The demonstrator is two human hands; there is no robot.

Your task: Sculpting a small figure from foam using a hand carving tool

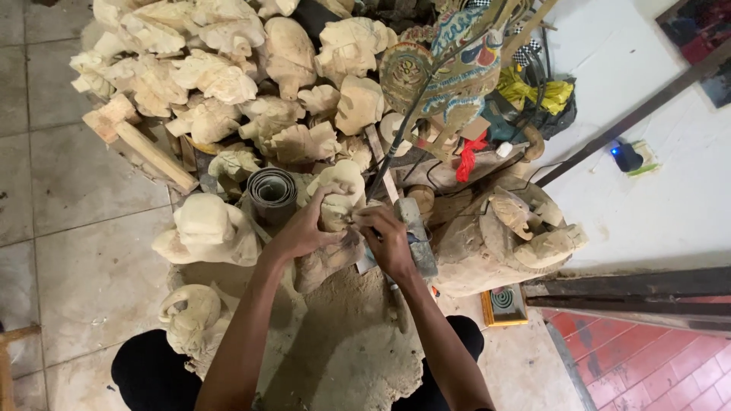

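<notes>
Head view: a pale, unpainted carved wooden mask is held upright at the middle of the scene, its long axis running away from the body, just ahead of the knees and above a mound of sawdust. The left hand is wrapped around its left flank, fingers closed on the wood. The right hand is pressed against the lower right edge, fingers curled; whether a small tool is pinched there cannot be told. A heap of unfinished carvings is seen beyond, a grey roll just left.
</notes>
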